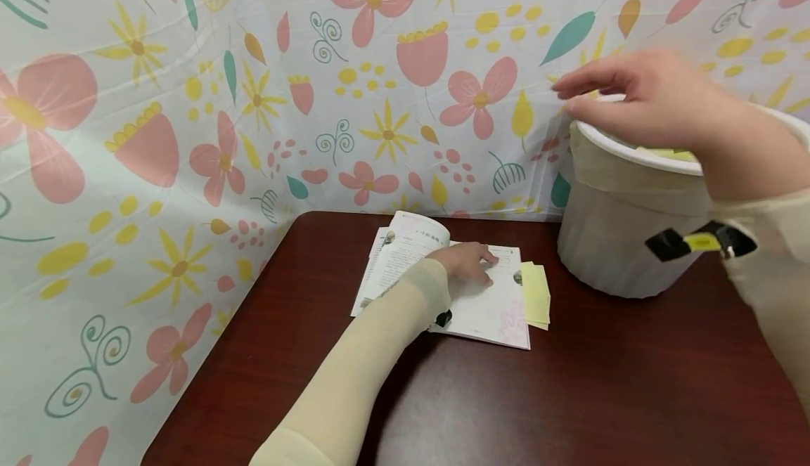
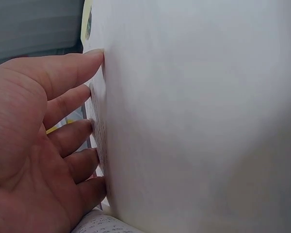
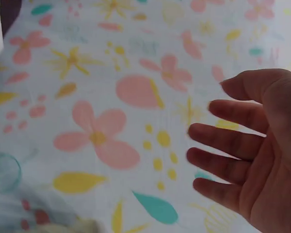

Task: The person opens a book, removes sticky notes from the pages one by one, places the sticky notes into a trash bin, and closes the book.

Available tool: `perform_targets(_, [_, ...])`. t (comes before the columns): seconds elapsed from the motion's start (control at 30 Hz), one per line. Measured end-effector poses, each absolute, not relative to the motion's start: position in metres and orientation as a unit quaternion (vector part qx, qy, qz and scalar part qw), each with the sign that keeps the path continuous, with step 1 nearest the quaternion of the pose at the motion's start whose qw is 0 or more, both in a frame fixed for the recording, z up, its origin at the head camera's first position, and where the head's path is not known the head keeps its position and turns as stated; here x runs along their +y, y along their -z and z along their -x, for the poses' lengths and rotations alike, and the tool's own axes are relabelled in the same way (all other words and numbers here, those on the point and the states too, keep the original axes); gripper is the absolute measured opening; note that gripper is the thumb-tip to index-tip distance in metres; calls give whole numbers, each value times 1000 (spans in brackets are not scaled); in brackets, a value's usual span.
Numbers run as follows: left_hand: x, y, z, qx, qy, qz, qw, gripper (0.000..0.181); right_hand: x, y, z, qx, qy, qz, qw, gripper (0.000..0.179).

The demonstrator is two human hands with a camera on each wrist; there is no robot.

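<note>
An open book point(image 1: 481, 311) lies on the dark table, its left pages curling up near the spine. My left hand point(image 1: 467, 262) rests on the right-hand page, fingertips touching the paper; the left wrist view shows the thumb and fingers point(image 2: 70, 73) spread against the page. Several yellow sticky notes point(image 1: 536, 297) stick out from the book's right edge. My right hand point(image 1: 658, 104) is raised over the rim of a white bin point(image 1: 626, 234), its fingers extended and holding nothing. In the right wrist view the same hand's fingers point(image 3: 228, 141) are spread apart before the patterned curtain.
Yellow paper point(image 1: 671, 154) shows inside the bin, which stands at the table's back right. A flower-patterned curtain point(image 1: 253, 100) hangs behind and to the left of the dark red-brown table point(image 1: 569, 396). Black straps with small devices point(image 1: 702, 241) sit at the wrists.
</note>
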State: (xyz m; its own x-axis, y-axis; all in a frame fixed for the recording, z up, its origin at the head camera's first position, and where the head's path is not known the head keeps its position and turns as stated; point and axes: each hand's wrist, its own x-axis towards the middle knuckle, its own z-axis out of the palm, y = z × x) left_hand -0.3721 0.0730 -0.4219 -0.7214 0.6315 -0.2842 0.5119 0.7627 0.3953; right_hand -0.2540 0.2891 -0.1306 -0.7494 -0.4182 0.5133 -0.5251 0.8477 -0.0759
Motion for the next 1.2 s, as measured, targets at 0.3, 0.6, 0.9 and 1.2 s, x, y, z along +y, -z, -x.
perform_targets(0.3, [73,424,371,916,-142,-318,199,56,258,198,223,-857,-211,-366,296,36])
perform_targets(0.6, [75,427,372,918,-128,-324,192,57,255,280,224,-907,-258,-275,188,31])
perform_targets(0.9, [74,423,371,920,-139,-316,184,57,275,353,252,-936,-290,-198,-29,53])
perform_targets(1.2, [75,421,371,919,-138,-313,195,58,273,401,258,-941,-270,-163,-123,62])
